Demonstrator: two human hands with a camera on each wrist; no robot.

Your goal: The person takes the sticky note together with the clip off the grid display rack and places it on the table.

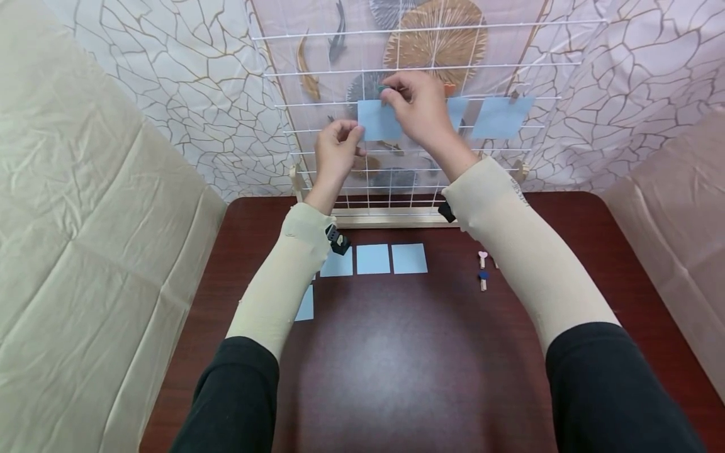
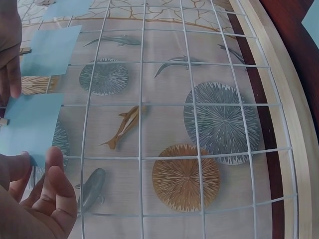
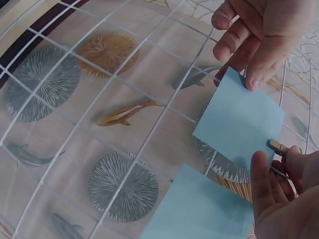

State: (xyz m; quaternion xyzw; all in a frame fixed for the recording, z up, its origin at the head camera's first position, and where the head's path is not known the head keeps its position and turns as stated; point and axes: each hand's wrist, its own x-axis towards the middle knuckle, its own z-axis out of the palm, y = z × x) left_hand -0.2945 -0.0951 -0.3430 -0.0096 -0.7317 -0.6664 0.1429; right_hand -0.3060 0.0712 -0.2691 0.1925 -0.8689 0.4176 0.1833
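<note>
Patterned wall [image 1: 218, 104] behind grid [image 2: 141, 158]; card [image 1: 376, 121] held before it, left of 2 hung cards [image 1: 503, 117].
My left hand [image 1: 334, 151] pinches the card's left edge; my right hand [image 1: 419, 107] pinches a clip [image 3: 278, 147] at its top. If the clip misses the wire, or my left fingers release early, the card could drop or hang crooked.
</note>
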